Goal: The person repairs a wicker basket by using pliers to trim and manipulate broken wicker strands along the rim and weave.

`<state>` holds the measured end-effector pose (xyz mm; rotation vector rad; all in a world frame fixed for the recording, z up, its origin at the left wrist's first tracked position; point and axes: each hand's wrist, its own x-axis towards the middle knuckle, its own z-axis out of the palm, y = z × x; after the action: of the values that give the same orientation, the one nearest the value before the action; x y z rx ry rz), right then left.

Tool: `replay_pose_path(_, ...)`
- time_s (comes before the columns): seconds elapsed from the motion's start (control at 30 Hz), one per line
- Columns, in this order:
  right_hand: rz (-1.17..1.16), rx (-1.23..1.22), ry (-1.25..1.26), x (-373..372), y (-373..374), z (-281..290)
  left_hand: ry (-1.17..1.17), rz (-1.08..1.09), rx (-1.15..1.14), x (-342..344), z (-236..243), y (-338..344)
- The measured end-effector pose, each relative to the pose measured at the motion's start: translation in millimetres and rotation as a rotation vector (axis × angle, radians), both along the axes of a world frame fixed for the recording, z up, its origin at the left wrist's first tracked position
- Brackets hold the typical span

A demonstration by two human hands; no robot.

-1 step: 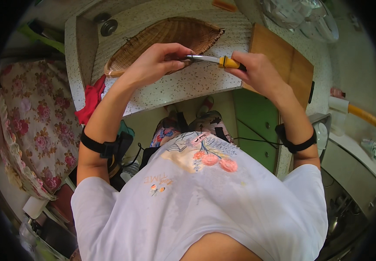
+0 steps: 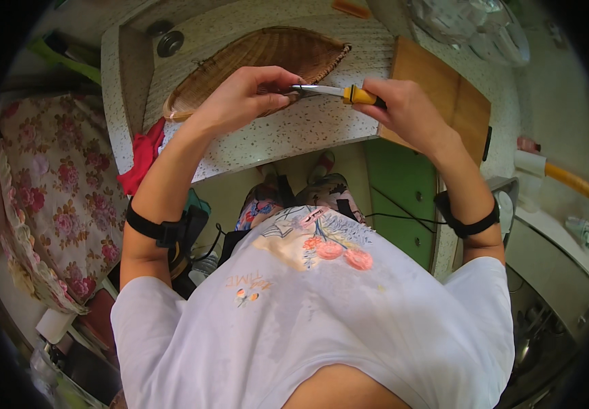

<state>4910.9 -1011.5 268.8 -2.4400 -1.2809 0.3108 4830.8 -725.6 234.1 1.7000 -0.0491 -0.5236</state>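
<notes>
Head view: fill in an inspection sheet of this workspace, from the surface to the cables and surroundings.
Surface: pale speckled counter, in front of the person.
Things in use: yellow-handled knife held over the counter; woven basket beyond the hands.
Clutter: red cloth at the counter's left edge; wooden board on the right.
Hands: right hand grips the knife's handle; left hand is at the blade's tip, anything small inside it unclear.
Cables: thin black cable runs toward the right armband; another dark cable near the left armband.
Surroundings: green cabinet below; floral cloth far left.
</notes>
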Motion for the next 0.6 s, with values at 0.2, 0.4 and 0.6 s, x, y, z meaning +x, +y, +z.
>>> replay_pose_path(0.2,0.148,0.003,-0.368,10.0,8.1,5.9,-0.015,-0.026,0.008,1.9,0.9,2.6)
replay_pose_path(0.4,0.38,0.075,-0.853,32.3,9.6,6.3,0.008,-0.034,-0.04,6.2,-5.3,-0.1)
replay_pose_path(0.6,0.417,0.001,-0.899,43.2,8.9,10.5,-0.072,0.011,0.053,10.7,-7.3,-14.0)
